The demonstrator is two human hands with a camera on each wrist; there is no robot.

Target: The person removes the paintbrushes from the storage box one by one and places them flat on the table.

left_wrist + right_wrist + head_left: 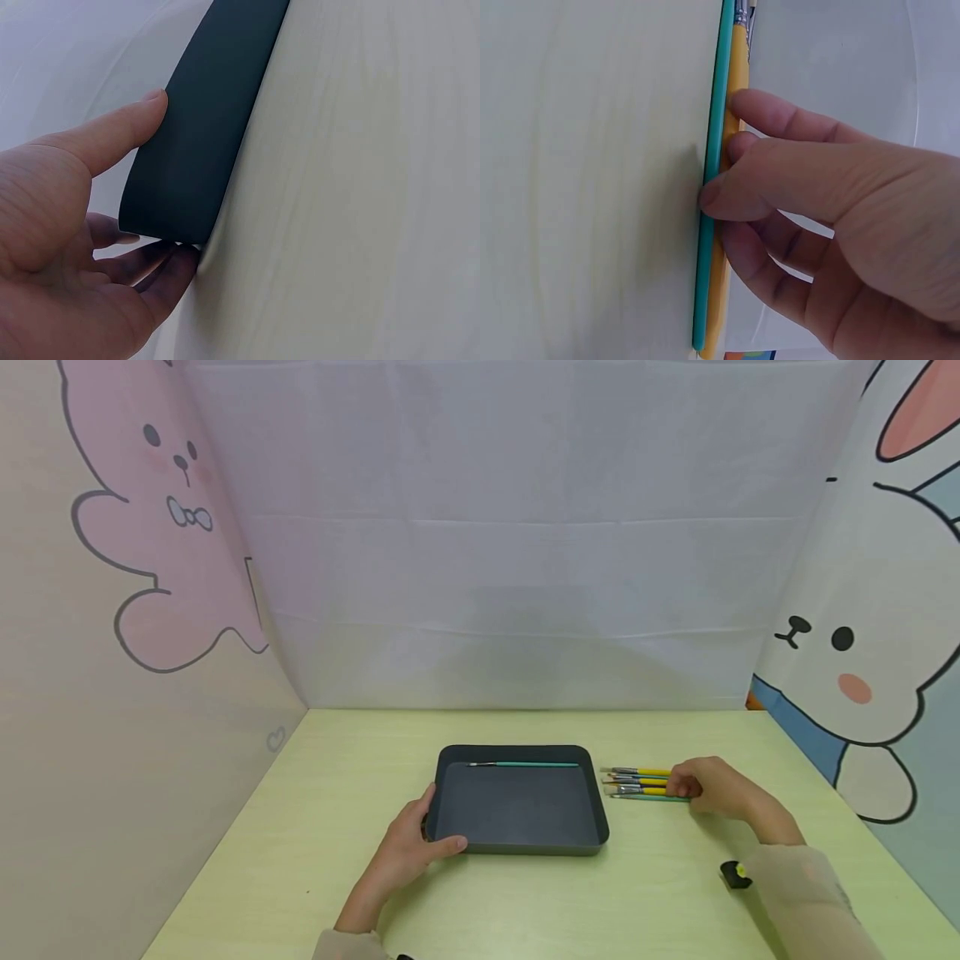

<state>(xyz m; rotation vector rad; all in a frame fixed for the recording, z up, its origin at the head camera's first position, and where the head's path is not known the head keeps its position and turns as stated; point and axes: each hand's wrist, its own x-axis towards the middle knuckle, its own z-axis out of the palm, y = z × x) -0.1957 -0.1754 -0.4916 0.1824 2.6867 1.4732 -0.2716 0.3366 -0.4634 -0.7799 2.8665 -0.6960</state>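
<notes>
A dark grey rectangular tray (pixel 517 848) lies on the table, with one slim teal paintbrush (pixel 536 765) along its far side. At the tray's near left corner my left hand (pixel 405 839) grips it, thumb on the near wall (pixel 202 127) and the other fingers round the corner. Right of the tray, several paintbrushes (pixel 637 782) with yellow and teal handles lie side by side, bristles toward the tray. My right hand (pixel 712 789) pinches at their handles. Its thumb touches a teal paintbrush (pixel 717 112), while the fingers are against a thicker yellow paintbrush (pixel 738 67) beside it.
The pale wooden table (pixel 540 910) meets a white cloth wall (pixel 525 610) at the back. Cloth side panels carry a pink bear (pixel 180 585) on the left and a white rabbit (pixel 877 593) on the right. A small black device (pixel 735 874) is at my right sleeve.
</notes>
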